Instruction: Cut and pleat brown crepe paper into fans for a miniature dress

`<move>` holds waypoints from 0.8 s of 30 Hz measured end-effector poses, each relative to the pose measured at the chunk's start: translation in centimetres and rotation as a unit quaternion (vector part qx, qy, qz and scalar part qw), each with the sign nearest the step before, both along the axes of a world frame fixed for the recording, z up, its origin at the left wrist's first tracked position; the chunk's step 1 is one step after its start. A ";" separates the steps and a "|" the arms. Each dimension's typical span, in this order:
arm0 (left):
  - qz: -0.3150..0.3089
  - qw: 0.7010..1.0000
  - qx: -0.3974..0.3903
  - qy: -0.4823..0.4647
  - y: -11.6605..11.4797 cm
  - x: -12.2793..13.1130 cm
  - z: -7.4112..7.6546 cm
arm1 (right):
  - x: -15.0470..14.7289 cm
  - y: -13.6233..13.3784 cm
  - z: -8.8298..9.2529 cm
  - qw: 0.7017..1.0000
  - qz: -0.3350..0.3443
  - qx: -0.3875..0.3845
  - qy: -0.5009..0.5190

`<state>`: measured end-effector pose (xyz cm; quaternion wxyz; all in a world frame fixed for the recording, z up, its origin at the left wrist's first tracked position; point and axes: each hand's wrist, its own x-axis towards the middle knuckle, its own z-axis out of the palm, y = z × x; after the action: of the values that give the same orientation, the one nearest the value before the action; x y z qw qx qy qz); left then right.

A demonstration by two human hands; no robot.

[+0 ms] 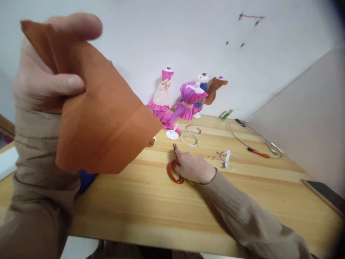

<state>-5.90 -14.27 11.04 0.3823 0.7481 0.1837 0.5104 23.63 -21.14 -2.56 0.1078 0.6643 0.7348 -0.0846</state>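
My left hand point(51, 75) is raised at the upper left, closed on an orange-brown sheet point(105, 111) that looks like crepe paper or cloth. The sheet is pinched between thumb and fingers, and its wide part hangs down to the right with a curved lower edge. Low on the tabletop, my right hand point(195, 167) is closed on a pair of scissors point(172, 174) with red handles. The blade tips point away from me beyond the index finger. Part of the handles is covered by the hand.
Small dress forms in pink point(167, 77), purple point(190, 94) and brown point(215, 88) paper stand against the wall. Nearer lie a white round base point(171, 134) and a tape ring point(189, 144). A red-handled tool with a cable point(258, 153) and a dark tablet point(327, 196) are at right.
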 end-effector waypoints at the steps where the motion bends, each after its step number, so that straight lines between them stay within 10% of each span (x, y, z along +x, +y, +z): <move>1: -0.008 1.000 0.011 0.025 -0.1 0.5 -0.3 | 0.3 0.3 0.0 1.000 -0.013 -0.004 -0.004; 11: -0.255 0.919 0.066 0.294 0.2 6.2 -2.1 | 3.4 3.3 -0.5 0.991 -0.097 0.096 -0.012; 14: -0.279 0.895 0.063 0.344 0.1 7.9 -3.0 | 3.4 2.8 0.0 0.976 -0.032 0.108 0.188; 19: -0.261 0.882 0.075 0.385 0.3 10.5 -6.5 | 2.5 1.2 0.2 0.732 0.054 -0.119 0.668; 24: -0.135 0.903 0.084 0.400 1.2 12.3 -10.1 | 1.8 0.6 -0.6 0.691 0.029 -0.112 0.713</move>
<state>6.35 -13.06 0.90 0.2774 0.9363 0.1752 0.1256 25.44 -20.59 -3.16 -0.3728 0.3654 0.5950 -0.6111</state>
